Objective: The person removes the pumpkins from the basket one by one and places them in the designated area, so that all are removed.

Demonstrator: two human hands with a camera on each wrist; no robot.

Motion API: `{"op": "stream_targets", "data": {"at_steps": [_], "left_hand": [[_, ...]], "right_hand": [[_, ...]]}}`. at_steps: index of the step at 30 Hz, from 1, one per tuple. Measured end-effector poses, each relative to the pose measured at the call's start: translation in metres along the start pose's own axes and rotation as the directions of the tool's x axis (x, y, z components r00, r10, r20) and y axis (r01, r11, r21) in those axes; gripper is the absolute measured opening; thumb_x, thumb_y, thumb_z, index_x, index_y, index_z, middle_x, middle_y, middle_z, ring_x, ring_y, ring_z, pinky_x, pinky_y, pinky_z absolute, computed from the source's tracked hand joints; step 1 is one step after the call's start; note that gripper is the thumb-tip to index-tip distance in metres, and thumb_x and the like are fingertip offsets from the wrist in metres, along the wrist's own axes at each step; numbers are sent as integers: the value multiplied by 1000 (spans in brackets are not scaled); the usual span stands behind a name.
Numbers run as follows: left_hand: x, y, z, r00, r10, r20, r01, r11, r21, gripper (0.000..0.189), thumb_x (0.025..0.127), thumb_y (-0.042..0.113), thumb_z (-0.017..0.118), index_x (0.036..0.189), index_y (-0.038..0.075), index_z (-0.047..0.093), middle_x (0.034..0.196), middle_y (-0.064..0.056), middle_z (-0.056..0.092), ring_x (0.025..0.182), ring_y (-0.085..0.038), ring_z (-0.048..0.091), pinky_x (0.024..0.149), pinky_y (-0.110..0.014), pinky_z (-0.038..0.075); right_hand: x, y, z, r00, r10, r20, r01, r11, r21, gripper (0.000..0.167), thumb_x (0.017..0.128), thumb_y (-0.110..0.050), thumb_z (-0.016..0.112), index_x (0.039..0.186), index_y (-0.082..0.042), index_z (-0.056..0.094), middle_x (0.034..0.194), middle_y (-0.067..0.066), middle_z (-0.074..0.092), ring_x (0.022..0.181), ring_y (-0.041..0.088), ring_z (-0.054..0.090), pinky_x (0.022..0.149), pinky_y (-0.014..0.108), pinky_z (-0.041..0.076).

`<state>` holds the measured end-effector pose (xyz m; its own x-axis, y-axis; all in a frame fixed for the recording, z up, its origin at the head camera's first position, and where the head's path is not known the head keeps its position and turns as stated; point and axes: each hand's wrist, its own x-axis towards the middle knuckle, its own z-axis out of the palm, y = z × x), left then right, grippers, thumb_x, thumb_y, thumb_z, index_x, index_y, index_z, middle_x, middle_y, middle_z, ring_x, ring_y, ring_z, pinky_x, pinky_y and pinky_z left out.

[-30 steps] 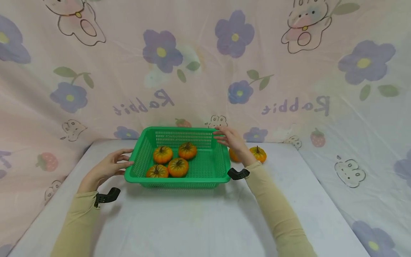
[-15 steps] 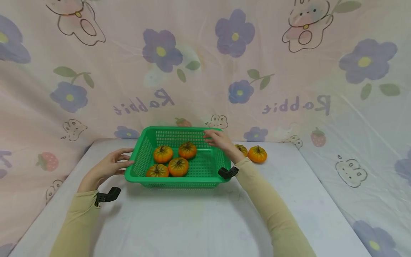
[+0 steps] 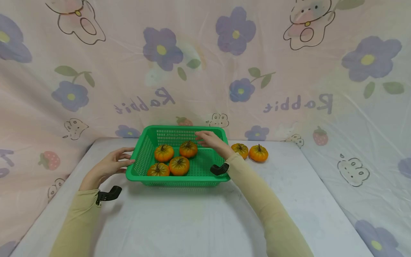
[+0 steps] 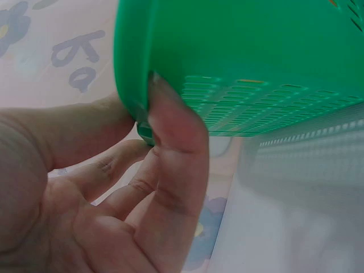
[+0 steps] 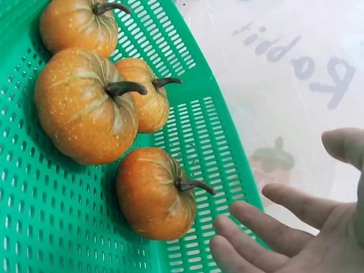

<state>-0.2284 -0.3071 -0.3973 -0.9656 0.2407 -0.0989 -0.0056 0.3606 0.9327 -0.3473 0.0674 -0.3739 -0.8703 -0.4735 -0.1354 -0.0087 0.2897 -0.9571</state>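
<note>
A green plastic basket (image 3: 179,179) stands on the white table with several small orange pumpkins (image 3: 179,166) in its left half. My left hand (image 3: 110,166) grips the rim at the basket's left end; in the left wrist view, thumb and fingers lie on either side of that green rim (image 4: 132,57). Over the right half of the basket, my right hand (image 3: 212,140) is held with its fingers extended and nothing in them. The right wrist view shows the fingertips apart from the nearest pumpkin (image 5: 153,196), which has a dark curved stem.
Two more pumpkins, one (image 3: 239,150) close to the basket's right end and another (image 3: 258,153) farther right, sit on the table (image 3: 192,221). A patterned cloth (image 3: 199,82) hangs behind and along the sides.
My right hand has moved left from the basket's right rim to over its inside, uncovering the pumpkins on the table to the right. The left hand and basket stay put.
</note>
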Motion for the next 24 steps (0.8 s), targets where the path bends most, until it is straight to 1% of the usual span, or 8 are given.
{"op": "stream_targets", "data": {"at_steps": [5, 10, 16, 18, 21, 24], "left_hand": [[0, -1, 0, 1000, 2, 3, -2, 1000, -2, 70, 96, 19, 61, 150, 1, 21, 122, -28, 46, 89, -20, 64, 75, -36, 56], [1, -1, 0, 1000, 6, 10, -6, 1000, -12, 69, 96, 18, 61, 150, 1, 22, 121, -28, 46, 88, -20, 64, 76, -35, 56], [1, -1, 0, 1000, 4, 8, -4, 1000, 0, 69, 96, 19, 61, 150, 1, 22, 122, -28, 46, 89, -20, 64, 76, -36, 56], [1, -1, 0, 1000, 3, 8, -3, 1000, 3, 70, 96, 20, 61, 150, 1, 22, 122, -28, 46, 90, -20, 64, 76, -36, 56], [1, -1, 0, 1000, 2, 8, -2, 1000, 2, 70, 96, 19, 62, 150, 0, 22, 123, -29, 46, 91, -21, 64, 76, -36, 56], [1, -1, 0, 1000, 5, 4, -5, 1000, 5, 70, 96, 19, 62, 150, 0, 22, 123, -29, 46, 90, -20, 64, 76, -36, 56]], "right_hand": [[5, 3, 1, 999, 37, 9, -36, 999, -8, 53, 102, -37, 46, 143, -5, 41, 140, 21, 45, 128, 36, 43, 106, 45, 35], [11, 8, 2, 997, 65, 39, -64, 997, -32, 57, 102, -40, 45, 145, -4, 39, 143, 20, 42, 130, 36, 41, 108, 46, 32], [17, 10, 4, 996, 72, 50, -68, 995, -74, 58, 102, -41, 44, 145, -3, 38, 144, 21, 39, 132, 38, 38, 108, 46, 32], [19, 11, 5, 995, 75, 58, -69, 993, -99, 58, 102, -41, 44, 145, -4, 39, 145, 20, 39, 132, 37, 37, 108, 45, 31], [21, 13, 6, 995, 72, 72, -59, 984, -168, 58, 101, -44, 45, 145, -7, 41, 147, 15, 38, 133, 35, 37, 108, 43, 32], [22, 13, 7, 997, 29, 77, -7, 962, -271, 60, 98, -46, 50, 145, -10, 41, 147, 10, 39, 134, 30, 37, 107, 43, 34]]}}
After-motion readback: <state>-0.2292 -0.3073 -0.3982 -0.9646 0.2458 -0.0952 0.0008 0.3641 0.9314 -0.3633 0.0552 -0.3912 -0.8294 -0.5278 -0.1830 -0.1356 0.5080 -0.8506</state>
